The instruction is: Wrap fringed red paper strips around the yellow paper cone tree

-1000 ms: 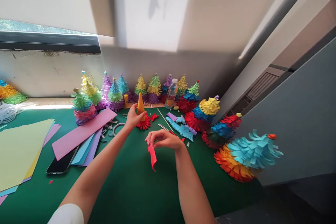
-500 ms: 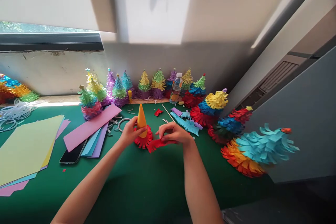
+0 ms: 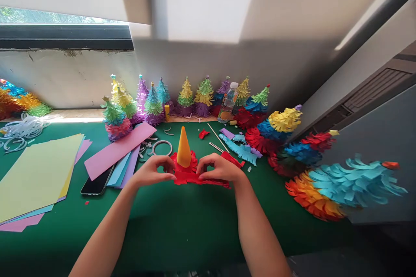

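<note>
An orange paper cone [image 3: 184, 152] stands upright on the green table [image 3: 182, 225], with red fringed paper round its base. My left hand [image 3: 151, 172] pinches the left end of a red fringed strip [image 3: 195, 177] that lies against the front of the cone's base. My right hand [image 3: 216, 169] pinches the same strip at its right side, fingers curled. Both hands sit low, close to the tabletop.
Finished paper trees [image 3: 185, 94] line the wall, with more [image 3: 338, 181] along the right. A water bottle [image 3: 227, 103], glue stick [image 3: 167, 112], blue fringed strips [image 3: 240, 149], a tape ring [image 3: 162, 147], a phone [image 3: 96, 184] and coloured paper sheets [image 3: 35, 177] lie about.
My left hand drew the cone nearer. My right hand brought the red strip, first hanging loose, to the cone's base, and both hands now hold it there.
</note>
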Action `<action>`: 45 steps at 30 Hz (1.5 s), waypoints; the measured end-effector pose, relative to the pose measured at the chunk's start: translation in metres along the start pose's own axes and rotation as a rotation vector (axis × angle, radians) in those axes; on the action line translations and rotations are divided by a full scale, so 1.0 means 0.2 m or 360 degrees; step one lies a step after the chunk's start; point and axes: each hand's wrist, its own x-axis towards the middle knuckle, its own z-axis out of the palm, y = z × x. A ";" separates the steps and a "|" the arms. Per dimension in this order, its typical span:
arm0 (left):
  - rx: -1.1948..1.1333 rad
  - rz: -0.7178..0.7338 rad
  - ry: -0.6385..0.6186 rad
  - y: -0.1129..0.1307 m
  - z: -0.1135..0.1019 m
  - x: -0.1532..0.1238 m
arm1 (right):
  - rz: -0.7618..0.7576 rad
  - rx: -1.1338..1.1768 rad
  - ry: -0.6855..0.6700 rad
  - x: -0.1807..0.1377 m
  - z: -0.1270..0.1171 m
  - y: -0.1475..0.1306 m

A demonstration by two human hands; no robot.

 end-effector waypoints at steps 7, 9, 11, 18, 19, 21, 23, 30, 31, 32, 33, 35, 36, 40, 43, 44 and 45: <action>-0.0010 -0.0054 -0.0086 -0.03 0.01 0.03 | 0.0077 0.0104 -0.0072 0.02 0.03 0.01; -0.0002 -0.0068 -0.0092 -0.04 0.01 0.02 | 0.0094 0.0120 -0.0121 0.02 0.04 0.00; 0.0018 -0.0101 -0.0109 -0.05 0.02 0.02 | 0.0108 0.0121 -0.0108 0.03 0.05 -0.01; 0.0030 -0.0094 -0.0039 -0.06 0.02 0.02 | 0.0083 0.0025 -0.0001 0.01 0.05 -0.03; 0.0047 -0.0086 -0.0036 -0.05 0.02 0.02 | 0.0076 0.0010 0.0008 0.01 0.05 -0.04; 0.0081 -0.0072 -0.0049 -0.05 0.02 0.02 | 0.0069 -0.0014 0.0034 0.01 0.05 -0.05; 0.0139 -0.0044 -0.0046 -0.05 0.02 0.02 | 0.0076 -0.0036 0.0076 0.01 0.06 -0.06; 0.0538 0.0007 -0.0009 -0.05 0.02 0.02 | 0.0151 -0.0043 0.0182 0.00 0.07 -0.08; 0.0561 -0.0002 -0.0010 -0.05 0.02 0.02 | 0.0167 -0.0050 0.0176 -0.01 0.08 -0.08; 0.0574 -0.0009 -0.0008 -0.04 0.02 0.01 | 0.0181 -0.0054 0.0173 -0.01 0.07 -0.08; 0.0582 -0.0015 -0.0008 -0.04 0.02 0.01 | 0.0182 -0.0055 0.0173 -0.01 0.07 -0.08; 0.0602 -0.0008 -0.0020 -0.04 0.02 0.01 | 0.0153 -0.0068 0.0179 -0.01 0.06 -0.08; 0.0618 0.0004 -0.0032 -0.04 0.02 0.01 | 0.0132 -0.0093 0.0187 -0.01 0.06 -0.07; 0.0703 0.0031 -0.0044 -0.06 0.02 0.01 | 0.0137 -0.0215 0.0192 0.01 0.06 -0.05; 0.0711 0.0070 0.0036 -0.07 0.02 0.02 | 0.0195 -0.0206 0.0227 0.02 0.07 -0.02; 0.0700 0.0105 0.0059 -0.07 0.02 0.02 | 0.0206 -0.0180 0.0248 0.03 0.07 -0.02; 0.0688 0.0147 0.0070 -0.07 0.02 0.02 | 0.0209 -0.0156 0.0267 0.03 0.08 -0.01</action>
